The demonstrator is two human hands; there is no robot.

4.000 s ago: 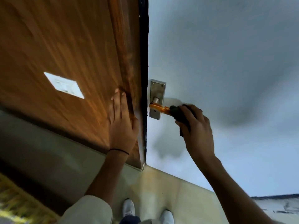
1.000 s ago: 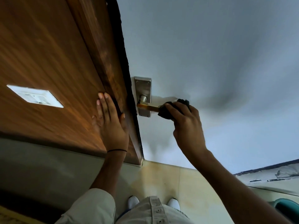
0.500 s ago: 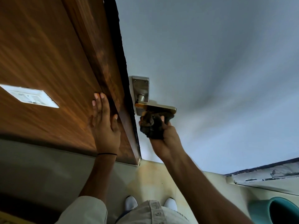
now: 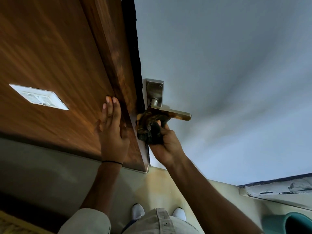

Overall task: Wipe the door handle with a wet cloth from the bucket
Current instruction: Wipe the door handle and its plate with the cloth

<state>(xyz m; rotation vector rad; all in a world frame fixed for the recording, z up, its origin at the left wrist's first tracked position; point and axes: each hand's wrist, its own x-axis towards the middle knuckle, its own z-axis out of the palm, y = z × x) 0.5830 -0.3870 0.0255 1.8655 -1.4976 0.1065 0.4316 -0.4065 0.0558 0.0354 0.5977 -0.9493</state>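
A metal lever door handle (image 4: 181, 114) juts to the right from its steel backplate (image 4: 154, 92) on the pale grey door. My right hand (image 4: 166, 144) grips a dark wet cloth (image 4: 149, 128) and presses it up against the underside of the lever, close to the pivot. The lever's outer end is bare. My left hand (image 4: 112, 130) lies flat with straight fingers on the brown wooden panel (image 4: 59, 56) beside the door's edge. The teal bucket (image 4: 293, 223) shows at the bottom right corner, partly cut off.
A white switch plate (image 4: 39, 97) is set in the wooden panel at the left. Beige floor tiles (image 4: 160, 186) lie below, with my white shoes (image 4: 138, 211) on them. A worn ledge (image 4: 278, 186) runs along the right.
My right hand has gone from gripping the lever's outer end with the cloth to holding it under the lever, then slid it left toward the pivot. My left hand stays flat on the wood.
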